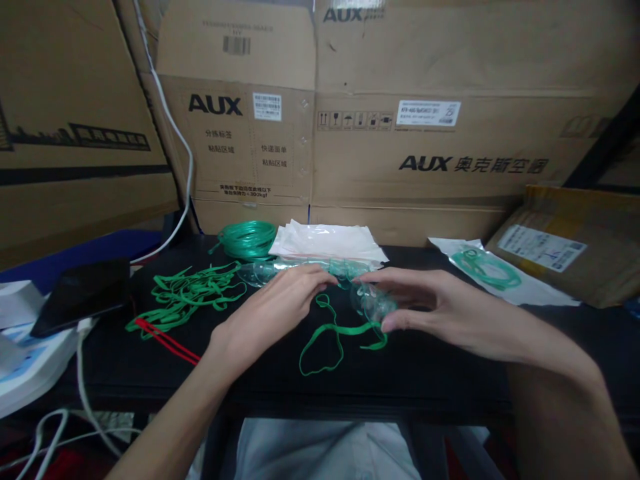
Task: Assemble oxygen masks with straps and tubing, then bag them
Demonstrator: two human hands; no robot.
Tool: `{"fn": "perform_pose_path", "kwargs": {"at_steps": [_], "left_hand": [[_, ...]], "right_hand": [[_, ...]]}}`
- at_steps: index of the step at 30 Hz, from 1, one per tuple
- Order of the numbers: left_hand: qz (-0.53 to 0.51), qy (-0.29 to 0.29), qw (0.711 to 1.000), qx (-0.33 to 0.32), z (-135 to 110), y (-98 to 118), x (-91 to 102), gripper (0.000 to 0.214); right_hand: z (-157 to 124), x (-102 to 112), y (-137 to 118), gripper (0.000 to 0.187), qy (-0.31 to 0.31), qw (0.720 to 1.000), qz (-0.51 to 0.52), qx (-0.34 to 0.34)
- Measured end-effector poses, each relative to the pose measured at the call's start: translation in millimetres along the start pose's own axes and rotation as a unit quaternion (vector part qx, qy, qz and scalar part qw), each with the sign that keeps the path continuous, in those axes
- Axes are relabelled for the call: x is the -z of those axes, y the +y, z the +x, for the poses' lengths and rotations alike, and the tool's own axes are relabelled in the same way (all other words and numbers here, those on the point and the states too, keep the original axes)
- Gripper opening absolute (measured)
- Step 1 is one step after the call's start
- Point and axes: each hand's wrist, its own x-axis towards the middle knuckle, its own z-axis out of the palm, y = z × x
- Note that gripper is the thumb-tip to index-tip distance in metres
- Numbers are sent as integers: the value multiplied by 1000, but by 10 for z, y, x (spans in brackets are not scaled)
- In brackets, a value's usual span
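Observation:
My right hand (425, 303) curls its thumb and fingers around a clear plastic piece (371, 303), cup-like in shape, whose exact kind I cannot make out. A green elastic strap (333, 328) trails from near this piece in a loose loop on the black table. My left hand (285, 293) is bent with its fingers together, their tips close to the right fingertips; whatever they pinch is hidden. Behind the fingers lies a row of clear plastic pieces (257, 272). To the left of my left hand sits a tangled pile of green straps (195, 293).
At the back are coiled green tubing (247, 239) and white plastic bags (327, 241). A bagged green coil (487, 268) and a cardboard box (565, 233) stand right. Red tweezers-like strips (167, 340), a black phone-like object (83, 297) and a power strip (40, 367) lie left.

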Motion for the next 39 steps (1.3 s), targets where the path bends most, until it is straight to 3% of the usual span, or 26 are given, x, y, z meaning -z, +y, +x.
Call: {"fn": "perform_pose_path", "kwargs": {"at_steps": [5,10,15,18,23,27,31,39], "left_hand": [[35,-28,999,3,-97,-44,-169,48],[22,-45,999,6,-52,-26,-191,25],[-18,-66,998,10,14,-27,-188,20],[-52,-69,996,31,44,-20,-155,19],[-93,-14,995,40,86,55,-10,28],[-133,-3,990,52,101,113,83,35],[-153,6,984,95,114,119,109,28],[-230,-47,965,116,122,101,150,25]], "right_hand": [[-24,8,-5,52,-7,999,-31,-4],[-24,-14,-4,51,-16,997,-71,9],[-21,-10,2,51,-13,998,-60,10],[-9,0,5,51,9,998,-60,17],[15,7,6,49,30,998,-41,35],[25,-3,11,50,48,998,-30,35],[33,-9,22,49,64,997,-20,27],[53,-12,29,51,48,999,23,3]]}}
